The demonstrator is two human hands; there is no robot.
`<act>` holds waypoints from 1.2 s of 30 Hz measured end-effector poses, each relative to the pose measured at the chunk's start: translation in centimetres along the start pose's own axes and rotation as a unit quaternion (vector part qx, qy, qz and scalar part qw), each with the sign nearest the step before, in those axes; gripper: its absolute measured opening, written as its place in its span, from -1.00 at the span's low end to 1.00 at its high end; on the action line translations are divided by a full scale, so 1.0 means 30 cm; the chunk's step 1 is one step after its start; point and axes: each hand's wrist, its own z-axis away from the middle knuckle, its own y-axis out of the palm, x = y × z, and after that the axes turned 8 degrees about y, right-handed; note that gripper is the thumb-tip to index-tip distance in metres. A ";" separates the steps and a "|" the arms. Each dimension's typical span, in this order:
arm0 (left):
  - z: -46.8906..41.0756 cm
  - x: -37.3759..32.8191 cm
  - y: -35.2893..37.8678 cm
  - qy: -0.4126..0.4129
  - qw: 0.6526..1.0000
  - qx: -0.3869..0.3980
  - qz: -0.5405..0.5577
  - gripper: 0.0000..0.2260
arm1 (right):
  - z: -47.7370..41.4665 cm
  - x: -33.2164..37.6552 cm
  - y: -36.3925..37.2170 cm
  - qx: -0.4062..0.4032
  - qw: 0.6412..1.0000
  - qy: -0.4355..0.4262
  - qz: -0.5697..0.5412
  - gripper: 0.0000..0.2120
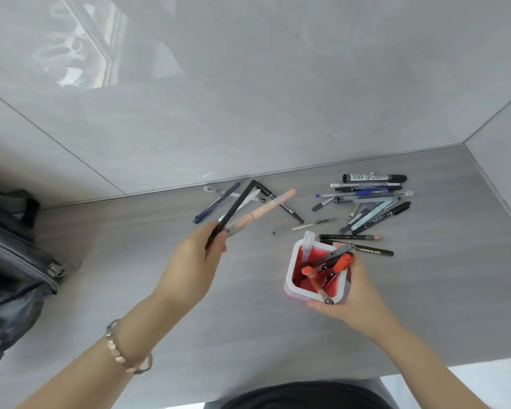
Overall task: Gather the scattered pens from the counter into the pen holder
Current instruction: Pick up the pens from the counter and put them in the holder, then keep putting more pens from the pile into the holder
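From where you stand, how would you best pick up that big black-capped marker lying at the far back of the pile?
Pinch the thick marker at mid-barrel, from above. It lies flat, parallel to the wall, at the back edge of the pile, so its top is exposed.

Left hand (194, 262) grips two pens (248, 212); right hand (353, 293) clasps the pen holder (295, 262) on the counter (160, 305).

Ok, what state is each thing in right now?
Left hand: gripping a black pen and a peach pen, lifted.
Right hand: holding the holder.
White-rimmed red square pen holder: upright, partly filled.
Loose pens at right: lying scattered.
Dark grey bag: on the counter at left.
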 end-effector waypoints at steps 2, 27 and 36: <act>0.062 -0.041 -0.083 0.107 0.993 -0.007 -0.046 -0.84 | 0.002 0.002 0.001 0.001 1.000 -0.005 0.006 -0.29; 0.028 -0.067 0.320 0.306 0.950 -0.062 0.004 -0.81 | 0.013 -0.005 0.013 -0.011 0.999 -0.048 -0.015 -0.22; -0.048 -0.030 0.203 0.280 0.951 -0.009 0.128 -0.69 | -0.014 -0.025 0.046 -0.049 0.998 -0.039 -0.022 -0.10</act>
